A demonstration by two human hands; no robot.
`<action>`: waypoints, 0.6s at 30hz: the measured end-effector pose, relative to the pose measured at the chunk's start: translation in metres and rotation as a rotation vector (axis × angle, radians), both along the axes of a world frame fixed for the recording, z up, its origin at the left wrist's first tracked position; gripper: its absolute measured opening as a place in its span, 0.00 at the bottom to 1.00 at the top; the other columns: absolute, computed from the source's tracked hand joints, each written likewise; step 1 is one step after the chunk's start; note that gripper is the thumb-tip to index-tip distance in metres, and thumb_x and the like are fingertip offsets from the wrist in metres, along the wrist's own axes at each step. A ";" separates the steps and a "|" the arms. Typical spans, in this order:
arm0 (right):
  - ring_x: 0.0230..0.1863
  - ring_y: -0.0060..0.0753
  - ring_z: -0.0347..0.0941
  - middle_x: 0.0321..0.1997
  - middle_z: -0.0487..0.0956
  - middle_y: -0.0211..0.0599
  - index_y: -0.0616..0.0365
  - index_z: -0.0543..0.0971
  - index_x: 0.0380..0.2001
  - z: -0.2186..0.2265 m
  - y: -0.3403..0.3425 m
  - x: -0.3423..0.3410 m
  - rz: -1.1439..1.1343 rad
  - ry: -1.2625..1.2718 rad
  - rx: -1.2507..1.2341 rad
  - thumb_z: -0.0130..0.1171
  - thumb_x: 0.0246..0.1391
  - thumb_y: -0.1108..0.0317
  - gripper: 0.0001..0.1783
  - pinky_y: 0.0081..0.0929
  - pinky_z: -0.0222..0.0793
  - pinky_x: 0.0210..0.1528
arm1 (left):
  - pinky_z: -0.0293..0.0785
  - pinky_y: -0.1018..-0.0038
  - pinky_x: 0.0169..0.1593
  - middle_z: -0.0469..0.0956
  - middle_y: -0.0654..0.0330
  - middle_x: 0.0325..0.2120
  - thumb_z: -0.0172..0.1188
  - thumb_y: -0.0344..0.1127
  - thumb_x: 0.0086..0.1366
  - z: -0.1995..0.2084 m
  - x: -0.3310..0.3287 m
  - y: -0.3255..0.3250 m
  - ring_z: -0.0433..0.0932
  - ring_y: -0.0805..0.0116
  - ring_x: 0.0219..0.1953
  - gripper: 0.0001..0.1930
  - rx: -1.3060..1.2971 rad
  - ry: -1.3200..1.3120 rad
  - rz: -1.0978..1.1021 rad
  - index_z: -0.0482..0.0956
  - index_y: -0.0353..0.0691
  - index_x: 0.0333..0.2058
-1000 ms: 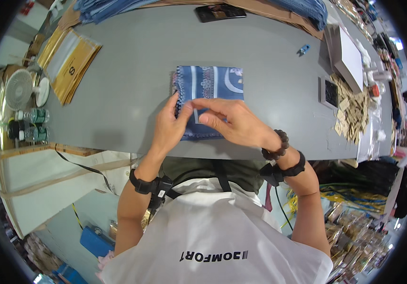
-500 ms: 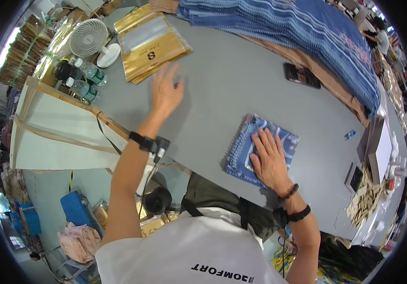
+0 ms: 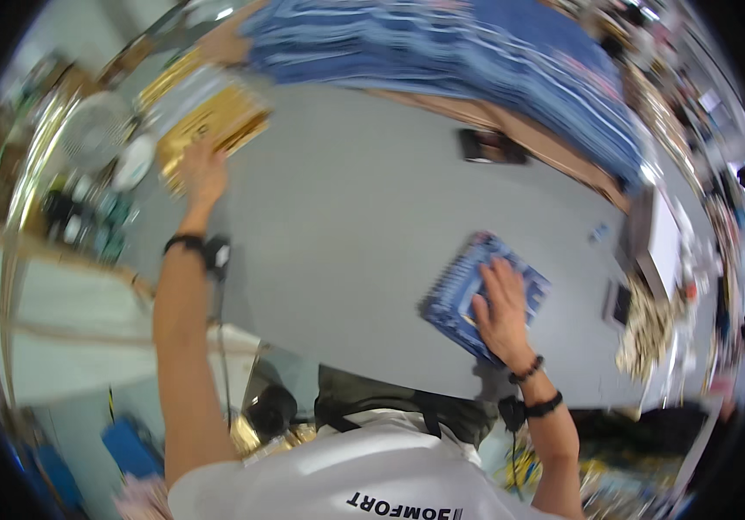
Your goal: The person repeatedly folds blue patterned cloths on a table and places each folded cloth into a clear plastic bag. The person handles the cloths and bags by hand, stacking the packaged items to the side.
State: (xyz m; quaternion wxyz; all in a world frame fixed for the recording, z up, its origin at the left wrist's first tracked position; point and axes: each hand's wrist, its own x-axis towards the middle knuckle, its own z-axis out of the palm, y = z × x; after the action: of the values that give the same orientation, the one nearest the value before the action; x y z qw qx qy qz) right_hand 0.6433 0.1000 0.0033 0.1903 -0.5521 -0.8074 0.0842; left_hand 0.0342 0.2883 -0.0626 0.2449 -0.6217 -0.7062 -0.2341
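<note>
My right hand [image 3: 504, 316] lies flat, fingers stretched, on a folded blue patterned cloth [image 3: 463, 295] with a scalloped edge, at the right of the grey table. My left hand [image 3: 205, 173] reaches to the far left, fingers stretched over the near edge of a stack of gold and silver bags [image 3: 216, 121]. Motion blurs its fingertips, and whether they press on the top bag is hard to see. Nothing shows in its grasp.
A tall pile of blue cloths [image 3: 442, 52] lies along the far side on brown sheeting. A dark phone-like object [image 3: 492, 146] sits near it. Left are a white fan [image 3: 99, 130] and bottles [image 3: 112, 225]. Right are a grey-white box [image 3: 654, 238] and a heap of beige tags [image 3: 641, 342].
My left hand has moved left onto the gold bags. My right hand stays on the folded cloth. The whole view has shifted and turned, with blur.
</note>
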 end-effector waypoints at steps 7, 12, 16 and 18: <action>0.75 0.56 0.59 0.72 0.67 0.53 0.61 0.73 0.63 -0.008 -0.003 -0.012 -0.092 0.030 0.080 0.60 0.64 0.51 0.31 0.64 0.46 0.77 | 0.59 0.54 0.72 0.66 0.45 0.68 0.58 0.33 0.72 0.045 0.192 -0.070 0.62 0.45 0.71 0.23 -0.173 -0.402 -0.570 0.74 0.36 0.64; 0.69 0.56 0.66 0.68 0.71 0.54 0.61 0.76 0.59 0.016 -0.002 0.001 -0.046 0.206 0.185 0.62 0.63 0.54 0.28 0.57 0.57 0.72 | 0.60 0.53 0.71 0.68 0.45 0.66 0.59 0.36 0.70 0.076 0.339 -0.162 0.67 0.44 0.68 0.23 -0.513 -0.465 -0.970 0.75 0.33 0.61; 0.57 0.53 0.76 0.61 0.79 0.45 0.55 0.81 0.53 0.032 -0.014 0.110 -0.251 0.357 0.268 0.63 0.62 0.62 0.18 0.45 0.74 0.59 | 0.62 0.53 0.69 0.69 0.45 0.65 0.58 0.33 0.70 0.089 0.383 -0.182 0.68 0.46 0.66 0.21 -0.467 -0.609 -0.871 0.76 0.31 0.59; 0.47 0.50 0.79 0.47 0.84 0.41 0.52 0.84 0.45 0.037 -0.022 0.191 -0.465 0.297 0.474 0.62 0.61 0.67 0.10 0.44 0.77 0.51 | 0.66 0.55 0.66 0.70 0.45 0.63 0.58 0.30 0.69 0.098 0.395 -0.189 0.70 0.47 0.64 0.18 -0.409 -0.609 -0.747 0.78 0.31 0.55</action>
State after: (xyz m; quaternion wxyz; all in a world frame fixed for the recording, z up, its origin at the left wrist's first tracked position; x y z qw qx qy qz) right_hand 0.8341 0.0778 0.0404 0.4425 -0.6432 -0.6208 -0.0716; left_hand 0.4291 0.0989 0.0352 -0.1981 -0.7703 -0.5067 -0.3327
